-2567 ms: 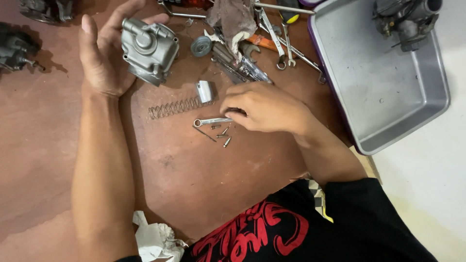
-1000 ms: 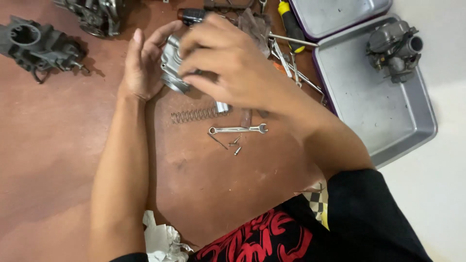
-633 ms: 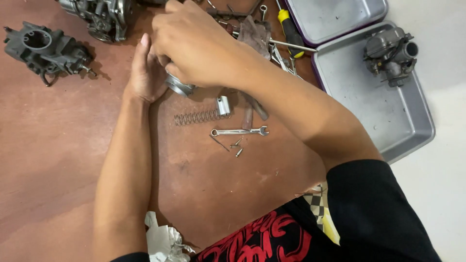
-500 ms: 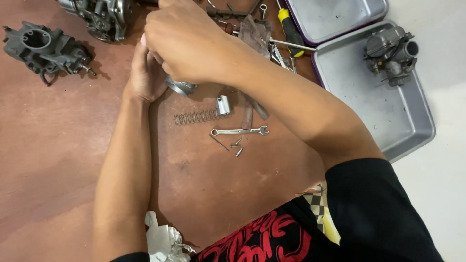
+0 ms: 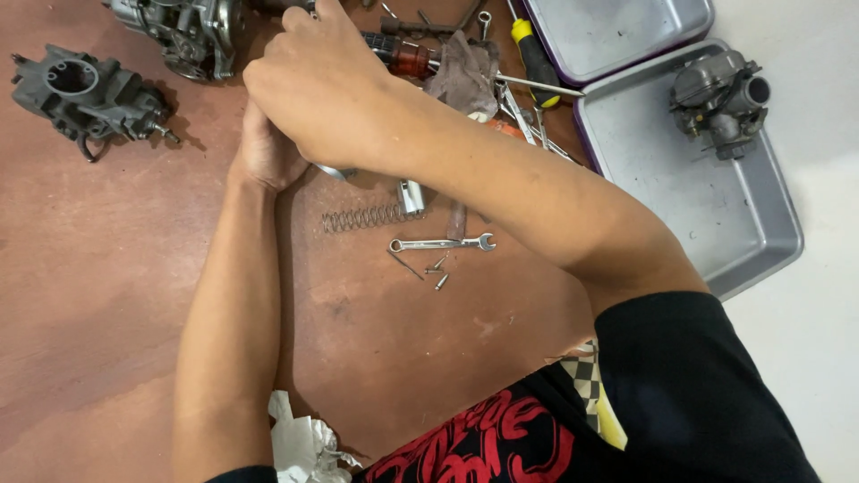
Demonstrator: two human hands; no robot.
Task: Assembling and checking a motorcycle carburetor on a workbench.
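My left hand (image 5: 264, 154) cradles a grey metal carburetor body (image 5: 333, 170), of which only a sliver of the lower edge shows. My right hand (image 5: 322, 89) lies over the top of it with fingers curled, hiding nearly all of the part. Just below the hands, on the reddish-brown floor, lie a coil spring (image 5: 362, 217), a small silver cylinder (image 5: 412, 195), a small combination wrench (image 5: 443, 242), a thin pin (image 5: 404, 265) and a few tiny screws (image 5: 437, 273).
Two more carburetors (image 5: 89, 94) (image 5: 183, 27) sit at the top left. A grey tray (image 5: 761, 259) at the right holds another carburetor (image 5: 720, 94); a second tray (image 5: 617, 36) lies behind it. A yellow-handled screwdriver (image 5: 535, 58), a rag (image 5: 465, 76) and crumpled paper (image 5: 300, 443) are nearby.
My right hand left the small parts on the floor and came up over the carburetor body in my left hand, now covering it. Both hands shifted slightly up and left.
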